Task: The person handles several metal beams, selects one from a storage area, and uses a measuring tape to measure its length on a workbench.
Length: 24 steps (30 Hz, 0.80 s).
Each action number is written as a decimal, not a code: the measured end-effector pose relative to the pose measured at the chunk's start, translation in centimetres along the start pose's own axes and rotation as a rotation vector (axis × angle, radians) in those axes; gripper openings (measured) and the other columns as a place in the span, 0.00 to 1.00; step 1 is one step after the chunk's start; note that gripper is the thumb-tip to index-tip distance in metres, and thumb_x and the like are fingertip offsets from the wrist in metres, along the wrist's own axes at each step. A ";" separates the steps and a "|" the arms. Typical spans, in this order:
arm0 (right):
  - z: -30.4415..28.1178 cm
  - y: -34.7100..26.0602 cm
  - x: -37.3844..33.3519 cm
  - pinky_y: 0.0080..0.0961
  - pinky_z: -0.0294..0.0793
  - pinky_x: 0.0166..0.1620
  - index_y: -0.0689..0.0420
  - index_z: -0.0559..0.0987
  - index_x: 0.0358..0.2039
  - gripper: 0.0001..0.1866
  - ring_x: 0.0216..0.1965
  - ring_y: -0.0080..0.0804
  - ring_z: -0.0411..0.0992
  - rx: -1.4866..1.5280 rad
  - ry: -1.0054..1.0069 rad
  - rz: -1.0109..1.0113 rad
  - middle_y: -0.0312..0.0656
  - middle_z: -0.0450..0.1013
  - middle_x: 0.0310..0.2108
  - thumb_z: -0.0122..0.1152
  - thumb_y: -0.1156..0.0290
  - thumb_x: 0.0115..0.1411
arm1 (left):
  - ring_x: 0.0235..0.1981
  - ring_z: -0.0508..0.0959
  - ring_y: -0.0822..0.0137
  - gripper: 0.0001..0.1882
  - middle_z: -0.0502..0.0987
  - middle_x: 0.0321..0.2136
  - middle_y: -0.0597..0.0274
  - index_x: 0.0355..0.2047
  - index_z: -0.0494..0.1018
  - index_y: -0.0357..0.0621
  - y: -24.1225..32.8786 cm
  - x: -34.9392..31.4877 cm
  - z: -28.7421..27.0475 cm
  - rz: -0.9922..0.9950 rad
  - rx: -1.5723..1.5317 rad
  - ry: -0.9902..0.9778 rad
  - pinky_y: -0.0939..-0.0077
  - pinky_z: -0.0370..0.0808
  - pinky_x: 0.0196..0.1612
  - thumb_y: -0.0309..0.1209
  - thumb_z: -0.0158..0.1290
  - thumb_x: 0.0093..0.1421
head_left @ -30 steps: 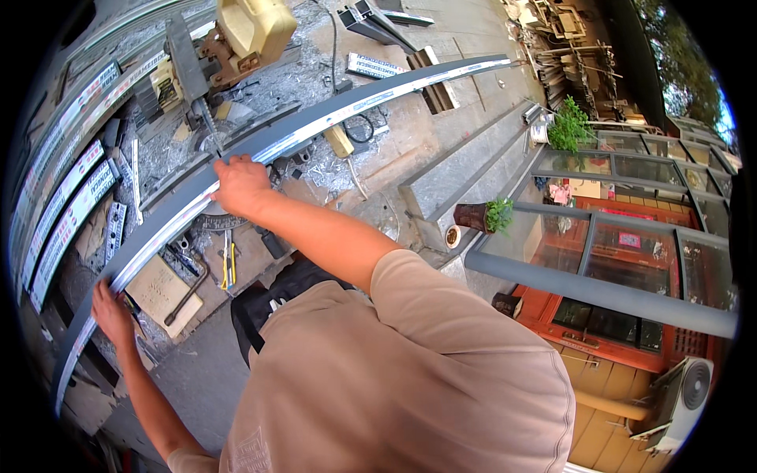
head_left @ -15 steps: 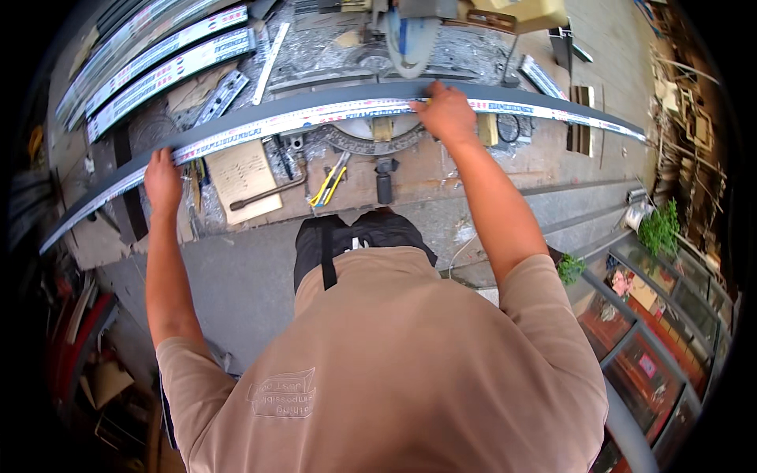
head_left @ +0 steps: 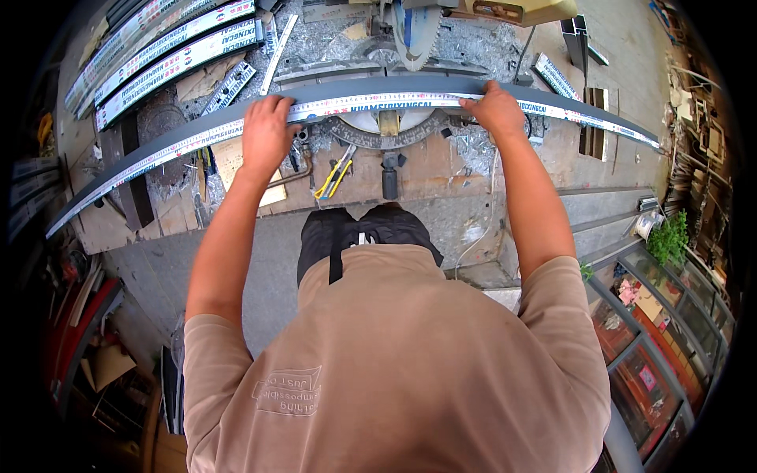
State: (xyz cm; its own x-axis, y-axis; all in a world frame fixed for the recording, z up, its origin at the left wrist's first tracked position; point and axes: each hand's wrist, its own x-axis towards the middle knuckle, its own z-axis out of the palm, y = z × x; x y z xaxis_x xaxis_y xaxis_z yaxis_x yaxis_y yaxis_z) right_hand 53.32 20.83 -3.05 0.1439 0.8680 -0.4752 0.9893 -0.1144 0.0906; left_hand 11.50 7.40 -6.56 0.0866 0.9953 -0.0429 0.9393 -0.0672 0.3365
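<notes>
A paved yard spreads around the counter (head_left: 461, 169) on my feed, with a green plant (head_left: 669, 238) and glass panes (head_left: 650, 382) off to the right. Metal shavings (head_left: 335, 39) litter the counter toward its far edge. I see the long bar (head_left: 378, 85), grey on top with a white printed strip along its near side, running crosswise over the counter in front of the saw blade (head_left: 414, 39); its left end reaches out past the counter's left edge. I have the left hand (head_left: 268, 132) grasping the bar left of the blade, fingers over the top and thumb at the near side. The right hand (head_left: 497, 114) grasps it right of the blade in much the same way. Between the hands, toward the counter's near edge, I can make out a yellow knife (head_left: 335, 178), with a bent wrench (head_left: 304, 170) to its left. The wrench lies partly over a pale board (head_left: 229, 160), which the left forearm partly hides. Near the far left corner, more bars (head_left: 177, 69) lie side by side.
</notes>
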 end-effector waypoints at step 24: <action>0.6 2.4 2.1 0.44 0.77 0.54 0.61 0.71 0.60 0.45 0.55 0.51 0.78 0.073 -0.107 -0.025 0.55 0.80 0.52 0.73 0.38 0.54 | 0.60 0.71 0.45 0.29 0.73 0.57 0.47 0.57 0.75 0.43 5.4 -5.8 3.2 -0.194 -0.123 0.174 0.52 0.67 0.64 0.25 0.64 0.53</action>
State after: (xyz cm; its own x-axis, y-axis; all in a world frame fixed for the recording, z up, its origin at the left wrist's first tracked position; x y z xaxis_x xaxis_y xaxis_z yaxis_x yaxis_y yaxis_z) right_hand 55.99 22.13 -4.37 0.1168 0.8152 -0.5673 0.9912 -0.1316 0.0149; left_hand 17.18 1.04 -7.53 -0.1594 0.9864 0.0410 0.8847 0.1243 0.4494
